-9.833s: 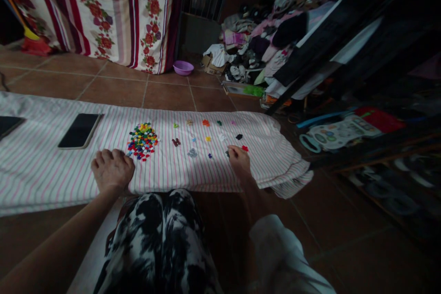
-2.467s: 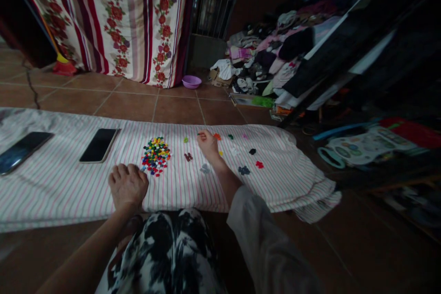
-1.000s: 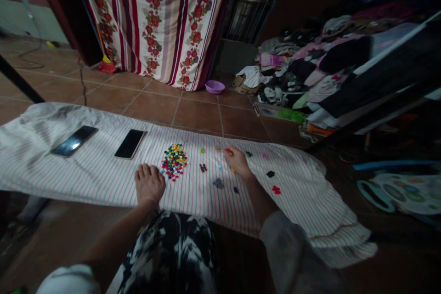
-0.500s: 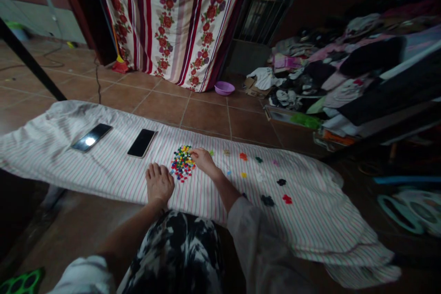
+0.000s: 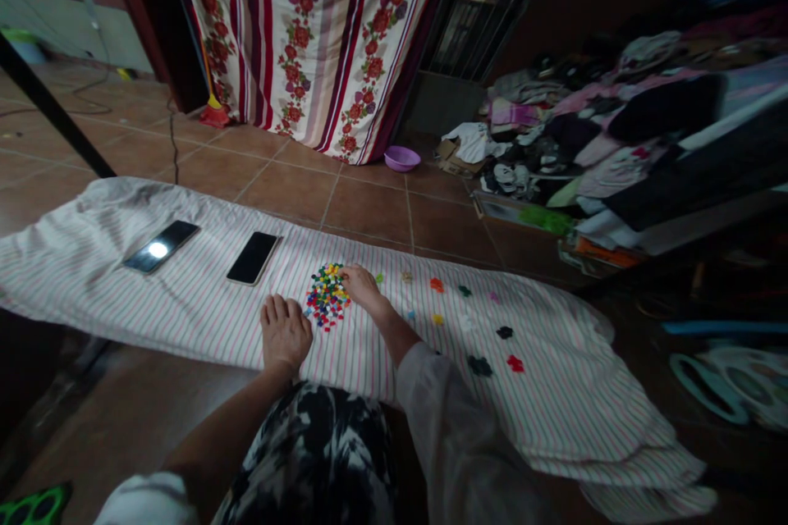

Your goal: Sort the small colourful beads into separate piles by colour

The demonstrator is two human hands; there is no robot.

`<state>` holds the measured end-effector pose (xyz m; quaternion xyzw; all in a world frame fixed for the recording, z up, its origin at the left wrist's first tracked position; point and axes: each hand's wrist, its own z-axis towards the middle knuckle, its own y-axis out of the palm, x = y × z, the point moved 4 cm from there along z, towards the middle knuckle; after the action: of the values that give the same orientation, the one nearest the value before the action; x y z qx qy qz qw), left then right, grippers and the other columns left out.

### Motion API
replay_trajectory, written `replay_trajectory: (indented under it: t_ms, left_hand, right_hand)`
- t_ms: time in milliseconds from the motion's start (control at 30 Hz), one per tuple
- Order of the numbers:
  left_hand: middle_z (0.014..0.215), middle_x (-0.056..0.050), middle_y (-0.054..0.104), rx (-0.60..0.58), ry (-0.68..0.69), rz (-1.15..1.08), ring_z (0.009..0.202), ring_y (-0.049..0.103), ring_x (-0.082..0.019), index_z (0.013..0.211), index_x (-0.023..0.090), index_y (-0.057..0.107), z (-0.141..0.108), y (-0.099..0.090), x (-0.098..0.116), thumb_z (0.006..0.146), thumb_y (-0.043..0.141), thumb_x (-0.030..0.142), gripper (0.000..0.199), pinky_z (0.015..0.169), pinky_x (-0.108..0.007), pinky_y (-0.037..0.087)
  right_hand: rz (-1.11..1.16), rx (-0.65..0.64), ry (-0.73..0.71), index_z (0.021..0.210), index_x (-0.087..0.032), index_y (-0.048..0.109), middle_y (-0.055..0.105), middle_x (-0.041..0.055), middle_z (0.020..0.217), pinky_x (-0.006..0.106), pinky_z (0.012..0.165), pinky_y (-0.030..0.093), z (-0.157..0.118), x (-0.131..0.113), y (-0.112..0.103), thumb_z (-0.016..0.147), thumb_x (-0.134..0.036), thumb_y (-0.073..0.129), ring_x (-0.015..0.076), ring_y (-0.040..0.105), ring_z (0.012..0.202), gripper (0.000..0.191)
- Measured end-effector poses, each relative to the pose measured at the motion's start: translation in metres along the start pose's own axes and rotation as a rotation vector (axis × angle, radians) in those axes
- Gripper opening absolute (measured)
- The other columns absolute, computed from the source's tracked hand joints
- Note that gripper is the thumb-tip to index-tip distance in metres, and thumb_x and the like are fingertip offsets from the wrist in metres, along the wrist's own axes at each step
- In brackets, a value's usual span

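A striped cloth (image 5: 203,320), white with pink and grey-green lines, covers a long low surface, rumpled at its left end and hanging in folds at the right. Two phones lie on it, screens up: the left phone (image 5: 161,246) reflects a bright light, the right phone (image 5: 253,257) is dark. Near the middle sits the pile (image 5: 326,310) of small many-coloured bits. The left hand (image 5: 286,336) rests palm down just beside the pile, its fingers stretched out. The right hand (image 5: 362,287) is at the pile's upper right edge, fingertips bent in toward it; whether they pinch a bit is too small to tell. To the right, small clusters lie apart by colour: tan (image 5: 406,276), orange (image 5: 437,285), dark green (image 5: 464,290), pink (image 5: 494,296), yellow (image 5: 437,319), white (image 5: 467,322), black (image 5: 505,332), dark grey (image 5: 479,366) and red (image 5: 515,363). Beyond the cloth runs a brown tiled floor (image 5: 363,209). A floral striped curtain (image 5: 295,41) hangs down toward it, with a red broom (image 5: 215,115) at its left and a purple bowl (image 5: 402,158) near its right corner. Metal bars (image 5: 480,16) stand behind, and a heap of clothes (image 5: 591,123) fills the dim right side.
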<state>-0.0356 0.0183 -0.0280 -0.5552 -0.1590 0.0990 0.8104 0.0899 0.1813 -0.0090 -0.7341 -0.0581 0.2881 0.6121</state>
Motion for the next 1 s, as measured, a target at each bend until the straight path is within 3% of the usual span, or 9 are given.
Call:
replay_trajectory:
  t_ms: [267,633,1000]
  left_hand:
    - [0.132,-0.026,0.049,-0.006,0.005,0.015,0.132,0.036,-0.037,0.114,0.006,0.056,0.0004,-0.0021,0.0007,0.085,0.038,0.029,0.041,0.105,-0.053,0.028]
    - [0.131,-0.025,0.049,-0.005,-0.009,0.010,0.133,0.035,-0.037,0.111,0.007,0.057,0.0004,-0.0013,0.0006,0.084,0.039,0.029,0.039,0.105,-0.053,0.028]
    - [0.128,-0.025,0.050,0.002,0.011,0.074,0.130,0.038,-0.037,0.109,0.007,0.056,0.0007,-0.0051,0.0029,0.085,0.037,0.029,0.037,0.105,-0.050,0.029]
  right_hand:
    - [-0.069,-0.006,-0.062,0.104,-0.022,0.068,0.064,0.0079,0.103,0.025,0.084,0.041,-0.0032,-0.0072,0.0008,0.084,-0.008,0.043,0.0178,0.058,0.098,0.035]
    - [0.063,0.060,-0.107,0.098,-0.021,0.067,0.064,0.0057,0.103,0.023,0.085,0.041,-0.0027,-0.0003,0.0037,0.088,-0.013,0.046,0.0155,0.058,0.096,0.025]
    - [0.015,0.005,-0.086,0.104,-0.022,0.067,0.064,0.0059,0.105,0.022,0.082,0.041,0.0010,-0.0080,0.0071,0.085,-0.015,0.049,0.0157,0.059,0.096,0.027]
